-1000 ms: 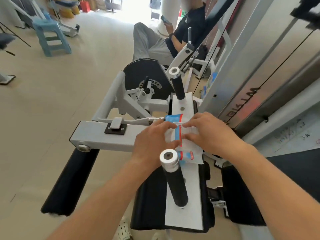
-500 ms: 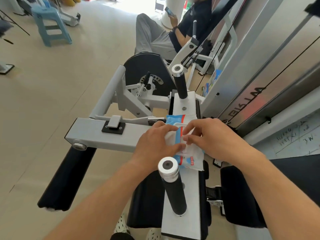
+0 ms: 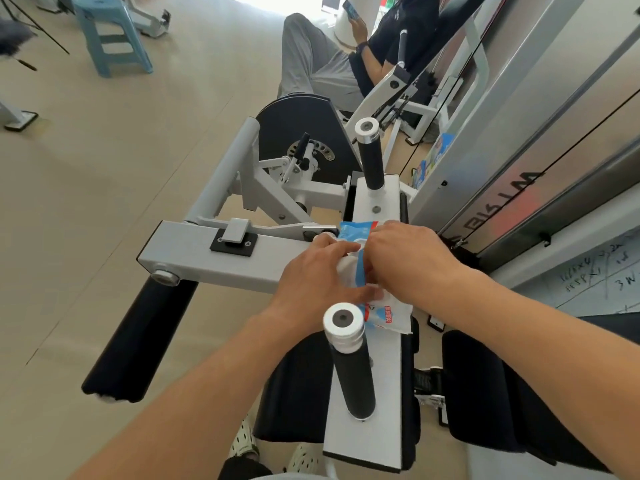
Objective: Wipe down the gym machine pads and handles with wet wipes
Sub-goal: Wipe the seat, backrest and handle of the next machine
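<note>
Two hands: left hand (image 3: 317, 271) and right hand (image 3: 410, 261) together, both pinching wipes pack (image 3: 360, 268).
Pack: lying on white plate (image 3: 374, 403), between two black handles (image 3: 353, 368).

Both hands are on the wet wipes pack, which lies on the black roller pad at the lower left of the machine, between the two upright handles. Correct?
Not quite. The left hand and right hand are on the wet wipes pack, but the head view shows it lying on the white plate between the two upright handles, not on the black roller pad.
</note>
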The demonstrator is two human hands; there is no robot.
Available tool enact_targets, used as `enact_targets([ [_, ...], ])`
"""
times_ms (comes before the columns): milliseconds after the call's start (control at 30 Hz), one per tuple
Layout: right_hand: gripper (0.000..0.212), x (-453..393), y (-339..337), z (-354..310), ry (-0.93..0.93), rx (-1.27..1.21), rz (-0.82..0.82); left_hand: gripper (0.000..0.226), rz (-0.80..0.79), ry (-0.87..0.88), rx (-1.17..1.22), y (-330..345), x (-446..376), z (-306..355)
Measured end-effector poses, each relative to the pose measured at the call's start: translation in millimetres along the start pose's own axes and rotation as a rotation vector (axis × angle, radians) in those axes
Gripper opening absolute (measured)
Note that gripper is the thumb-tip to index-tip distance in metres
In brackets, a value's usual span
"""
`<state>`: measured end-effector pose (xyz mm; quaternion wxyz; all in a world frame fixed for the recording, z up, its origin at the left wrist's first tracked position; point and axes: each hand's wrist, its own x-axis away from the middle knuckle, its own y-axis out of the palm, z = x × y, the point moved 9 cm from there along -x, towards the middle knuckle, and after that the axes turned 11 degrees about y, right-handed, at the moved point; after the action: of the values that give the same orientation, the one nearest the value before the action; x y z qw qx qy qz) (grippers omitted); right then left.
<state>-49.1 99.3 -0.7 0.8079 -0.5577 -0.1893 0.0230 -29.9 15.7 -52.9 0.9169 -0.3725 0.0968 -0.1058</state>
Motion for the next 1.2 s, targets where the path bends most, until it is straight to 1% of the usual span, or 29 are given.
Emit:
enact_targets([
  [167,0.049,6.6,10.1,-13.3,-0.179,0.162,-0.043,0.090,-0.005,0.030,-0.039,0.2,-1.9,1.9],
  [233,0.042,9.6,14.0,-7.3,-0.233,0.168,-0.029,0.093,-0.010,0.038,-0.054,0.2,-2.2,3.1],
  [267,0.033,10.4,14.2,-2.6,-0.245,0.113,-0.039,0.094,-0.018,0.040,-0.063,0.5,-2.2,4.1],
  [333,0.011,9.9,13.4,8.1,-0.234,-0.084,-0.084,0.095,-0.038,0.043,-0.079,1.5,-2.6,5.3],
  [367,0.007,8.9,13.8,13.2,-0.221,-0.189,-0.099,0.095,-0.046,0.044,-0.085,1.7,-2.6,6.2],
  [500,0.014,5.3,25.6,28.5,-0.082,-0.592,-0.168,0.097,-0.042,0.057,-0.104,2.3,-2.9,7.9],
  [600,0.011,2.4,30.9,33.7,0.008,-0.793,-0.199,0.098,-0.017,0.057,-0.047,0.4,-1.4,3.2],
  [667,0.009,3.3,30.5,35.2,0.009,-0.774,-0.175,0.100,-0.018,0.062,-0.036,0.1,-0.4,0.9],
  [733,0.008,7.3,26.6,33.4,-0.008,-0.654,-0.117,0.102,-0.025,0.077,-0.059,1.4,0.0,1.4],
  [867,0.023,12.4,14.9,27.1,0.014,-0.499,-0.006,0.099,-0.027,0.076,-0.051,1.9,-0.1,1.5],
  [900,0.021,11.5,14.0,24.6,0.010,-0.478,0.011,0.100,-0.037,0.077,-0.055,2.3,-0.3,1.6],
  [1000,0.010,8.0,13.4,20.2,-0.003,-0.520,0.036,0.102,-0.058,0.081,-0.066,1.9,-0.6,3.2],
  [1133,0.013,7.5,23.1,22.6,0.005,-0.597,0.002,0.102,-0.070,0.076,-0.062,2.0,-1.3,3.6],
  [1200,0.014,8.5,25.9,26.3,0.019,-0.657,0.024,0.102,-0.066,0.074,-0.051,1.0,-2.0,2.8],
])
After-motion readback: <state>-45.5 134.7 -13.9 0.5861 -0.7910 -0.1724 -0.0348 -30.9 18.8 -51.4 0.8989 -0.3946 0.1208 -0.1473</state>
